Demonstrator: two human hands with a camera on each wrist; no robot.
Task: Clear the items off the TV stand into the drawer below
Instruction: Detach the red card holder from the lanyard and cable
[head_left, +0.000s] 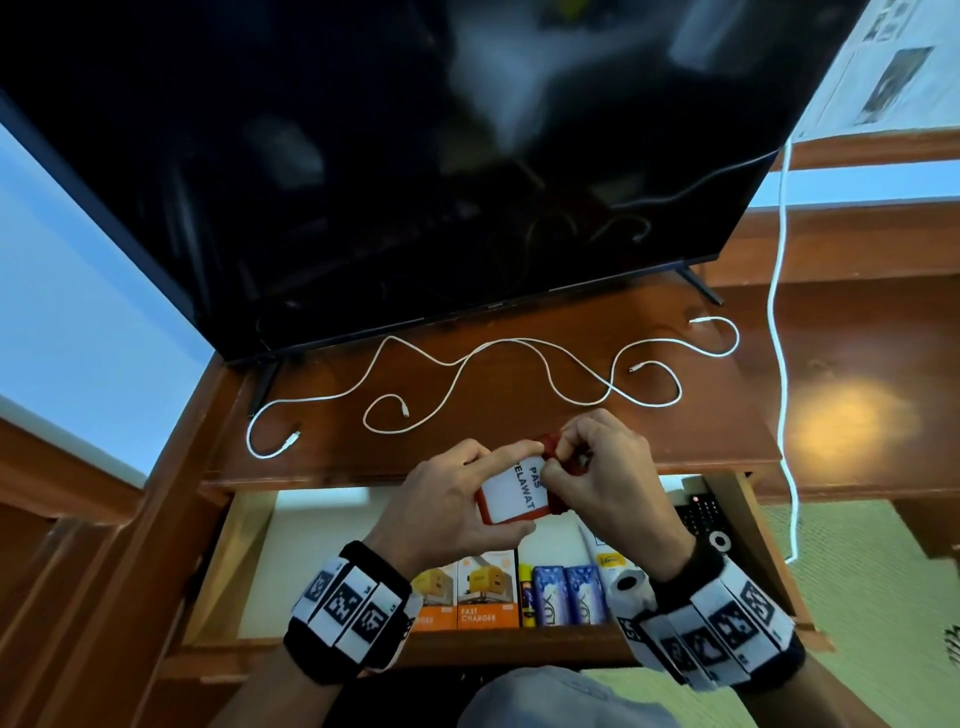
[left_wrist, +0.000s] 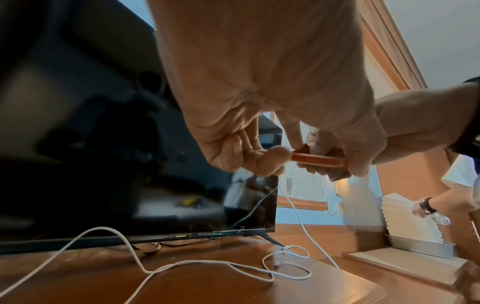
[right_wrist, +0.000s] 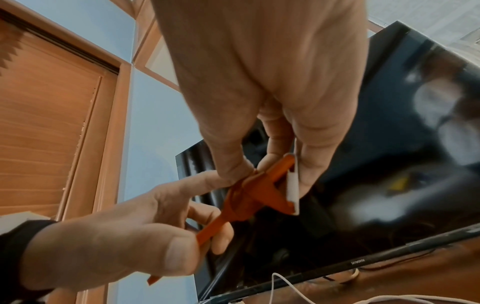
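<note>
Left grip (head_left: 457, 499) clamped on orange badge holder (head_left: 511, 493), above open drawer (head_left: 249, 551). Right grip (head_left: 597, 467) pinching its red strap end. White cables (head_left: 519, 364) loose on TV stand (head_left: 675, 431).

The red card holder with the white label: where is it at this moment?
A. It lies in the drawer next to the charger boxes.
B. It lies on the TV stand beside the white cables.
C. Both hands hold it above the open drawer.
C: the left hand and right hand both grip the red card holder above the open drawer.
</note>
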